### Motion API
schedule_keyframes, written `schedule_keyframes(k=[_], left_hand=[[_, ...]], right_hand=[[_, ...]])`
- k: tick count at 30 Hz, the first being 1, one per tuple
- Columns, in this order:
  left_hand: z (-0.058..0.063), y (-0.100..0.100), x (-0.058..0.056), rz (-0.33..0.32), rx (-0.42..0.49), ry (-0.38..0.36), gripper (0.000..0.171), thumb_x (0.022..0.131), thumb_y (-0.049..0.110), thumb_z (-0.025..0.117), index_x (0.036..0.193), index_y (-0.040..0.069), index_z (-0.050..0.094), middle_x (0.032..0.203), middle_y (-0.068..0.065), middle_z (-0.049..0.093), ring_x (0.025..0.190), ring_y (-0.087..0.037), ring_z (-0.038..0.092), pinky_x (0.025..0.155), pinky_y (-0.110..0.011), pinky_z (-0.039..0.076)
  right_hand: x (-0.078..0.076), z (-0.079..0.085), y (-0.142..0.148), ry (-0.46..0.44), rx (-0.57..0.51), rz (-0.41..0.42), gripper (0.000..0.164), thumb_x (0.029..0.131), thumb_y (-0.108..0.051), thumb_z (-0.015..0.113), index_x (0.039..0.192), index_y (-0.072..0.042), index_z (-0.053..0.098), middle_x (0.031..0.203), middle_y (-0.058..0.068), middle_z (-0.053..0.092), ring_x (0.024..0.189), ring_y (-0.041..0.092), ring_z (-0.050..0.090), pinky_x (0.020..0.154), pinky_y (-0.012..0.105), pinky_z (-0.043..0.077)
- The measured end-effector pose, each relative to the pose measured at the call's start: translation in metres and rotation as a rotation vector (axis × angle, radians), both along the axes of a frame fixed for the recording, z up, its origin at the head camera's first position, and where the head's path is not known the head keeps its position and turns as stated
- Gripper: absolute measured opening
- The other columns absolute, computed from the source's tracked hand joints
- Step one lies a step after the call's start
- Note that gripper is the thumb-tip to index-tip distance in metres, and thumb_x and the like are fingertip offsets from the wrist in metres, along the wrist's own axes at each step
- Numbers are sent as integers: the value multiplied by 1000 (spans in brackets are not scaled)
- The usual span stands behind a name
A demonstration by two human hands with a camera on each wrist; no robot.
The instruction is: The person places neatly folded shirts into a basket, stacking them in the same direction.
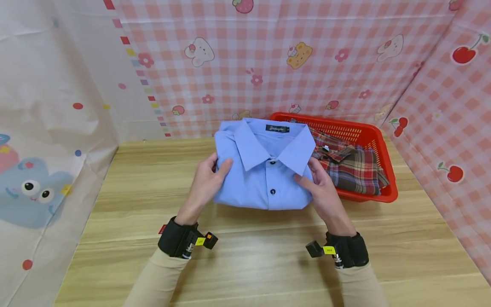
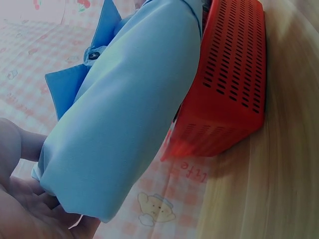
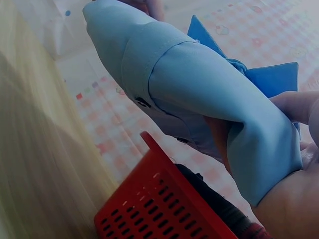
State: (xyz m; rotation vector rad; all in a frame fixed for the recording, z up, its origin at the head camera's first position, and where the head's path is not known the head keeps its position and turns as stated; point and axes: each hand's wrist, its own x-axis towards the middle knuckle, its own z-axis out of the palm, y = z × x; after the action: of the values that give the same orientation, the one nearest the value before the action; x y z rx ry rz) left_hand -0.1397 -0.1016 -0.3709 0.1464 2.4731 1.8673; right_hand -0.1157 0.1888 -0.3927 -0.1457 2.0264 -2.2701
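Note:
A folded light-blue shirt (image 1: 253, 183) with a buttoned collar and a dark neck label is held up over the table between both hands. My left hand (image 1: 207, 179) grips its left edge, thumb on the front and fingers beneath. At the opposite edge my right hand (image 1: 324, 192) pinches the fold the same way, thumb near the collar point. Both wrist views show the shirt (image 2: 124, 109) raised off the wood, its thick lower fold facing the camera. In the right wrist view a dark-buttoned cuff (image 3: 143, 102) shows on the underside.
Just behind and right of the shirt stands a red perforated basket (image 1: 389, 187) with folded plaid shirts (image 1: 354, 170) in it. The wooden table (image 1: 253, 260) meets a pink checked cloth backdrop (image 1: 230, 81) at the back and right, and a pale printed cloth on the left.

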Motion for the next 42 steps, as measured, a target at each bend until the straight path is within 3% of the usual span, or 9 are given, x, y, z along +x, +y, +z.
schedule_keyframes(k=[4,12,21,35,42], left_hand=[[2,5,-1,-20,3,7,38,106,32,58,129,1,61,108,-15,63,96,-24,58,83,-35,50],[6,13,-2,-85,4,-17,52,103,34,63,144,5,53,137,-16,61,120,-30,61,106,-49,49],[6,20,-4,-144,6,13,48,104,24,61,145,1,51,138,-19,60,122,-32,61,107,-50,49],[2,33,-9,-263,52,52,45,103,15,59,143,-2,49,134,-21,59,115,-31,61,101,-50,52],[-1,40,-15,-303,67,72,45,103,12,58,144,-3,47,134,-22,59,115,-32,61,100,-48,53]], right_hand=[[0,0,5,37,-26,1,61,103,-1,57,157,-8,31,144,4,49,129,17,49,107,24,44],[1,-3,14,72,-43,-3,59,104,-2,56,157,-9,32,140,1,51,125,16,51,106,24,45],[2,-1,23,78,-40,-15,57,104,-2,56,156,-14,35,142,0,52,126,18,52,106,25,46],[7,2,39,117,-43,-52,58,103,1,55,157,-11,35,148,3,46,132,20,44,109,23,41],[6,2,47,153,-72,-58,56,104,2,54,155,-13,38,146,3,49,128,19,50,108,23,45]])
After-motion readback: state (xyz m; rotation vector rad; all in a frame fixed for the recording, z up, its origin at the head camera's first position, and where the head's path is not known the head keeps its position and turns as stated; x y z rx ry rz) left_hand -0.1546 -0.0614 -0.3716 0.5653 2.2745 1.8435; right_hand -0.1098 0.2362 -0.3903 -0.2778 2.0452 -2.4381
